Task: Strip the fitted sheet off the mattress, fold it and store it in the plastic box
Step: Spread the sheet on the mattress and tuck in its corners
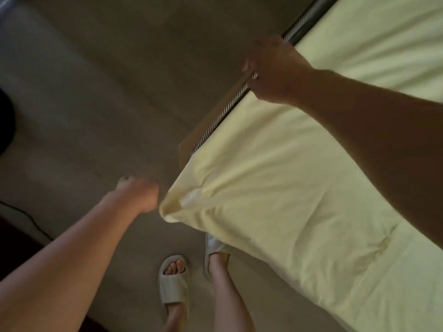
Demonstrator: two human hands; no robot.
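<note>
The fitted sheet [299, 188], pale yellow, covers the mattress [225, 109], whose striped side shows along the left edge. That edge runs from the near corner [167, 209] up and away to the right. The corner points straight at the left hand [137, 195], which is just beside it with fingers curled, though I cannot tell if it pinches fabric. The right hand [271, 70] sits farther up the same edge, fingers curled over the sheet's hem. The left is nearer, so the peel likely starts at the corner and travels toward the right hand.
</note>
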